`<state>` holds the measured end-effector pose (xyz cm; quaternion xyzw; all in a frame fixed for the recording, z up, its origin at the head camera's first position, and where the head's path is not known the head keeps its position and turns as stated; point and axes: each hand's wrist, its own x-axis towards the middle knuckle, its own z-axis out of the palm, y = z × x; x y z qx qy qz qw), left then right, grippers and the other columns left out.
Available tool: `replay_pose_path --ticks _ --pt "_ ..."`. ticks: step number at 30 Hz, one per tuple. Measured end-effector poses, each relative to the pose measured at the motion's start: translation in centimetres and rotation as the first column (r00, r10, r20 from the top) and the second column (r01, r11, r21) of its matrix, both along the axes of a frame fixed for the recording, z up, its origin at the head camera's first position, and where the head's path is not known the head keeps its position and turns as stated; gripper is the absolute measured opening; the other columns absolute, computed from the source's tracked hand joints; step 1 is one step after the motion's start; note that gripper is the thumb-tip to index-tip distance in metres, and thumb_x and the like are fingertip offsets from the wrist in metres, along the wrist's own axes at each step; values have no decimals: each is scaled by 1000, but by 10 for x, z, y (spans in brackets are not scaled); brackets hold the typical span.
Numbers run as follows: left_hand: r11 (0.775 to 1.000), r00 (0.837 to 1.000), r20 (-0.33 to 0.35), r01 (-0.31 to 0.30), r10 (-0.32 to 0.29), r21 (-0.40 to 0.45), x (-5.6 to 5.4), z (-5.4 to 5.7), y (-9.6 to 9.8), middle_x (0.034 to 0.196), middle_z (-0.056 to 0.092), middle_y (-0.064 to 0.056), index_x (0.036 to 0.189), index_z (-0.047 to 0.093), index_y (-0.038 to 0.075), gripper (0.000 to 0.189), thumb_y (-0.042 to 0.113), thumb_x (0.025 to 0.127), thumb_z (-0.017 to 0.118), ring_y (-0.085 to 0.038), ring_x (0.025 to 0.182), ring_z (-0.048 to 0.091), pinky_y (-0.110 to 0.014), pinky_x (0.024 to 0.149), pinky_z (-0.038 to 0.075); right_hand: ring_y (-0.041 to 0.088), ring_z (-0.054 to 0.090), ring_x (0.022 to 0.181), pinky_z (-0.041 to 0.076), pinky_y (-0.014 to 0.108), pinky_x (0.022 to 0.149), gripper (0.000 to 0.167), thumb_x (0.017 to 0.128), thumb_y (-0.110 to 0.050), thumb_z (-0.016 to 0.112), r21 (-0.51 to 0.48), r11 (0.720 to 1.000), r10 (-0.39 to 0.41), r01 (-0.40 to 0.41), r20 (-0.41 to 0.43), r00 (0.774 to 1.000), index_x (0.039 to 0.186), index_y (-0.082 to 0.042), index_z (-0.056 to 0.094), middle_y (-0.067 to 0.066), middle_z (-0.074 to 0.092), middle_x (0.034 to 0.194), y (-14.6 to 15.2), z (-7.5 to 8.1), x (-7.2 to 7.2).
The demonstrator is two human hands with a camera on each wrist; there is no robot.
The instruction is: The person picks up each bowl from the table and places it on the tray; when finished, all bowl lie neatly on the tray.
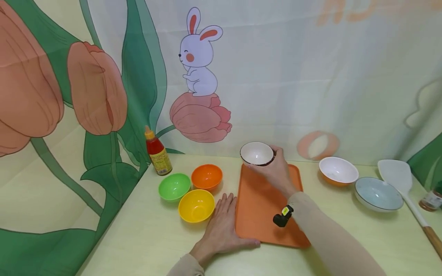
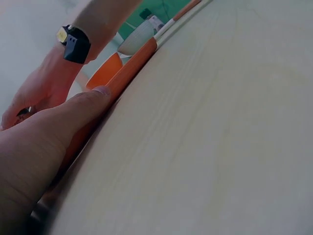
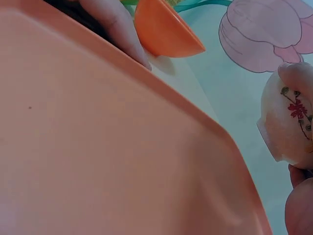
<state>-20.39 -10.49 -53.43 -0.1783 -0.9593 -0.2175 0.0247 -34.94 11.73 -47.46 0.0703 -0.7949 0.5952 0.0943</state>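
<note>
Closest, at six o'clock: resting straight, unclenched fingers (image 1: 226,205) of the left hand (image 1: 221,229) along the orange tray (image 1: 257,203) — with thumb (image 1: 248,242) stretched toward three. Gripping the flowered white bowl (image 1: 257,153) between fingers and thumb of the right hand (image 1: 277,170), near the tray's twelve o'clock edge — with forearm (image 1: 328,226) slanting back toward five.
</note>
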Motion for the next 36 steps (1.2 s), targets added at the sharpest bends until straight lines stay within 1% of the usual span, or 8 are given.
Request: replay_pose_path --ticks 4,9,13,21,26,29,32,36 --pt "1000 1000 6 5 -5 5 0 1 0 183 26 -17 177 24 5 153 103 68 71 -35 173 15 -51 142 13 35 55 145 54 55 120 112 81 -38 103 -9 1000 13 -13 6 1000 164 -9 34 14 48 163 -4 -5 -6" --pt "1000 1000 17 9 -9 3 0 1 -1 184 24 -17 177 23 5 153 102 69 70 -35 173 13 -50 142 11 37 55 146 52 56 123 114 81 -37 103 -10 1000 16 -15 22 1000 165 -7 32 16 46 165 -7 -12 -12" --pt "1000 1000 28 6 -5 -7 -1 2 -2 185 23 -16 178 22 6 153 103 70 70 -34 173 13 -50 142 11 39 54 146 51 57 123 115 82 -36 103 14 1000 12 -12 35 999 166 -5 31 18 46 165 -10 -19 -16" --pt "1000 999 47 -4 4 -3 -1 2 -1 185 21 -15 178 22 7 154 104 68 69 -33 174 12 -50 142 12 42 53 147 49 59 125 112 83 -33 102 64 997 27 -31 54 998 165 -2 33 21 47 164 -14 -30 -16" --pt "1000 999 54 -6 6 -10 0 3 2 185 21 -14 178 22 7 154 104 68 69 -33 174 11 -50 142 12 43 52 149 46 61 127 114 86 -36 100 107 994 31 -39 74 997 169 -1 30 22 47 167 -13 -33 -16" --pt "1000 999 47 -7 8 -15 0 3 2 186 20 -14 178 22 7 155 105 68 69 -33 174 11 -50 142 12 43 51 150 45 61 128 116 87 -38 99 126 991 40 -51 84 996 171 -1 27 23 46 168 -13 -33 -17" --pt "1000 999 43 -7 8 -14 0 3 1 186 20 -14 178 22 7 155 105 68 68 -33 174 11 -50 142 12 44 48 152 43 61 129 122 87 -41 99 152 986 51 -66 101 994 173 -1 22 24 43 170 -13 -32 -18" --pt "1000 999 43 -6 6 -11 0 2 0 185 20 -15 178 22 6 155 105 68 68 -34 174 12 -50 142 11 46 42 157 38 63 132 135 87 -45 98 194 976 78 -98 107 991 177 -2 7 26 34 176 -12 -27 -19"
